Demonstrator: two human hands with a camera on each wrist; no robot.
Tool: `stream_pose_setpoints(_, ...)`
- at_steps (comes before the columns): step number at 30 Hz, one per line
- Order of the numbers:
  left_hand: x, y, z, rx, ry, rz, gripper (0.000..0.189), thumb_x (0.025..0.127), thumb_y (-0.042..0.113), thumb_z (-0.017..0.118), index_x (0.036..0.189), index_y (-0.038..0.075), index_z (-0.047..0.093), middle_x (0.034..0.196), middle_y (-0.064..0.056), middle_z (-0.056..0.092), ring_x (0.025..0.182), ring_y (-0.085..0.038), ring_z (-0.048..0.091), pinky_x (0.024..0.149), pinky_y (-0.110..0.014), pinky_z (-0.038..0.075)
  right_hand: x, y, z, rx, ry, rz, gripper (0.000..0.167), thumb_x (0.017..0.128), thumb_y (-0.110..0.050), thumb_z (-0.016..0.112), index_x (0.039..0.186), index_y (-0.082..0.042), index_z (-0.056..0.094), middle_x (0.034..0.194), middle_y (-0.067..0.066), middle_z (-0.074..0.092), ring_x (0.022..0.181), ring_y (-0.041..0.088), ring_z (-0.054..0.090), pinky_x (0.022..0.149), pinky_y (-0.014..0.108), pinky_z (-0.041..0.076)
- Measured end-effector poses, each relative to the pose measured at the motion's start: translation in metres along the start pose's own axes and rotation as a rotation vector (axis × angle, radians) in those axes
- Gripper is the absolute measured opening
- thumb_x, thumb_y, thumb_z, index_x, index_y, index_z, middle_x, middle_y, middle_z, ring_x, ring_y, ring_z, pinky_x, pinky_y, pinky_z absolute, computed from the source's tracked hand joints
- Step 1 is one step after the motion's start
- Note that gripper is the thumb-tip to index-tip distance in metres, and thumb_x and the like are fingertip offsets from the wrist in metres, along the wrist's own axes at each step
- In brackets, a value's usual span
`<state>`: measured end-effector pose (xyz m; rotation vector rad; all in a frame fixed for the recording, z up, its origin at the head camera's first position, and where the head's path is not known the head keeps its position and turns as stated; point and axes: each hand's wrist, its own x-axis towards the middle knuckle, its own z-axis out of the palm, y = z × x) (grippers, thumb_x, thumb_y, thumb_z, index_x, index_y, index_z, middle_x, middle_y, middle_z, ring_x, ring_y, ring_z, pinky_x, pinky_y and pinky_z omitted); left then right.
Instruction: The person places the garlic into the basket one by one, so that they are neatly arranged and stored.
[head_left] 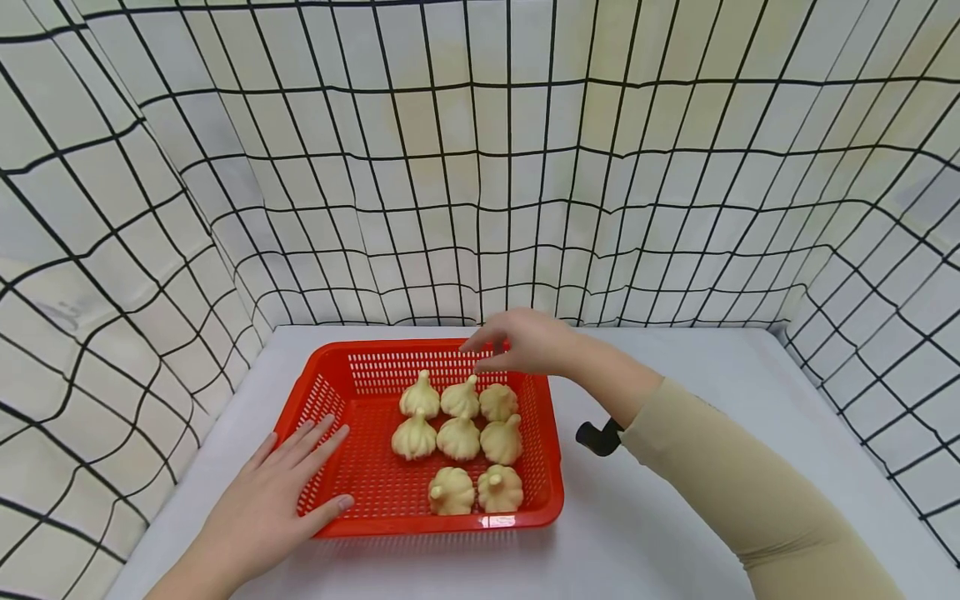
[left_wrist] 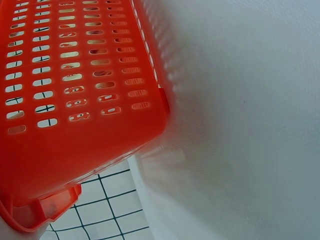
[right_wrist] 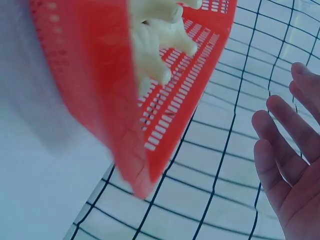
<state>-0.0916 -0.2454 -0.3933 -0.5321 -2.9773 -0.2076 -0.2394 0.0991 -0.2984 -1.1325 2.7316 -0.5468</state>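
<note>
A red plastic basket (head_left: 375,483) with slotted walls stands on the white table, and several pale garlic bulbs (head_left: 457,438) sit in its middle and right part. My left hand (head_left: 262,500) lies over the basket's left front rim, its fingers straight and spread, holding nothing. Above the back right corner hovers my right hand (head_left: 525,343), fingers loosely bent and nothing between them. In the right wrist view this hand (right_wrist: 295,165) is apart from the basket wall (right_wrist: 175,115), and stems of the garlic bulbs (right_wrist: 155,45) show over the rim. The left wrist view shows the basket's outer side (left_wrist: 75,140).
White walls covered by a black grid net (head_left: 480,200) enclose the table (head_left: 675,517) at the back and both sides. A black strap-like piece (head_left: 598,437) hangs under the right wrist, by the beige sleeve (head_left: 720,467).
</note>
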Motion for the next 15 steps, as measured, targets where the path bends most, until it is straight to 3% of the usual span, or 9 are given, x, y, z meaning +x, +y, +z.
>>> stream_pose_setpoints(8, -0.001, -0.001, 0.000, 0.003, 0.003, -0.002, 0.084, 0.087, 0.067, 0.060, 0.154, 0.022, 0.038, 0.159, -0.009, 0.034, 0.141, -0.037, 0.036, 0.112, -0.024, -0.022, -0.031, 0.022, 0.000, 0.087, 0.034, 0.062, 0.029, 0.090, -0.030, 0.074, 0.119, -0.028, 0.074, 0.102, -0.015, 0.068, 0.084, 0.008, 0.060, 0.068, 0.025, 0.054)
stream_pose_setpoints(15, -0.002, -0.001, -0.001, 0.002, -0.001, -0.010, 0.084, 0.087, 0.066, 0.061, 0.154, 0.022, 0.038, 0.159, -0.009, 0.034, 0.141, -0.037, 0.036, 0.112, -0.024, -0.023, -0.064, 0.047, 0.006, 0.138, 0.075, 0.130, 0.030, 0.088, -0.027, 0.077, 0.118, -0.026, 0.075, 0.105, -0.011, 0.069, 0.088, 0.009, 0.062, 0.070, 0.026, 0.056)
